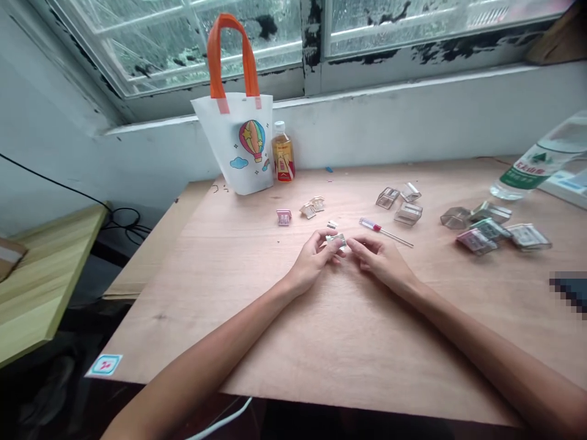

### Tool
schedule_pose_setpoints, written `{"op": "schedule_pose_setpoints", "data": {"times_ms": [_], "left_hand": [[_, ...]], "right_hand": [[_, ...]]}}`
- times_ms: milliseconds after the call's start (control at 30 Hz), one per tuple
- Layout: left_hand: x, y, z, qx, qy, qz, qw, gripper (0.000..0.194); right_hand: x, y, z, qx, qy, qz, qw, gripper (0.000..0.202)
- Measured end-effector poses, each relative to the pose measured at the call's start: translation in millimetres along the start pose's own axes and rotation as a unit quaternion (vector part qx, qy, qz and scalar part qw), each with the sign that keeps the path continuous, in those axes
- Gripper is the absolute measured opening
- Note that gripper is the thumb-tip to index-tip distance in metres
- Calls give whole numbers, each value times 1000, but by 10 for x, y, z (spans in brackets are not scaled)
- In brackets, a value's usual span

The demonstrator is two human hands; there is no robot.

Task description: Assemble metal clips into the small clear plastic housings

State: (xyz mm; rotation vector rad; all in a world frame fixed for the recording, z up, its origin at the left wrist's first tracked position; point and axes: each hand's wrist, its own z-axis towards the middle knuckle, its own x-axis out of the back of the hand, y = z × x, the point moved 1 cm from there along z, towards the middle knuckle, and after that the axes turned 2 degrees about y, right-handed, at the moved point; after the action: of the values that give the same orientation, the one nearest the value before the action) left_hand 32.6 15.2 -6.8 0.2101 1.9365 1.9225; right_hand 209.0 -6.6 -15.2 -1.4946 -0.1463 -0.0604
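Note:
Between the thumb and fingers of my left hand (316,256) is a small pale-green see-through piece (337,239) that looks like a pencil sharpener insert. My right hand (378,260) is closed, its thumb and index finger pinched together by the piece's right edge. Whether something tiny is in that pinch is hidden. A small pale part with a dark strip (332,224) lies just beyond my left fingertips. Behind my right hand rests a screwdriver (376,228) with a clear and red handle. Left of these lie a pink insert (284,217) and pale orange inserts (312,207).
Smoky clear sharpener covers (408,213) lie behind the screwdriver, and several sharpeners (490,229) are heaped at right. A tilted water bottle (532,168) is farther right. At the back stand a white bag (233,146) and a drink bottle (283,153). The wooden table (206,293) ends in front.

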Motion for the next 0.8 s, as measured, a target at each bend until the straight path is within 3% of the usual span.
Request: {"op": "schedule_pose_setpoints", "data": {"times_ms": [200,633,800], "left_hand": [[-13,32,-9,-11,-24,34,999,41],[12,51,24,12,-9,32,999,40],[48,24,52,21,-23,11,999,43]], "right_hand": [[-28,-10,8,57,26,-21,998,35],[40,6,42,132,54,-81,986,31],[50,-50,58,87,79,3,993,33]]}}
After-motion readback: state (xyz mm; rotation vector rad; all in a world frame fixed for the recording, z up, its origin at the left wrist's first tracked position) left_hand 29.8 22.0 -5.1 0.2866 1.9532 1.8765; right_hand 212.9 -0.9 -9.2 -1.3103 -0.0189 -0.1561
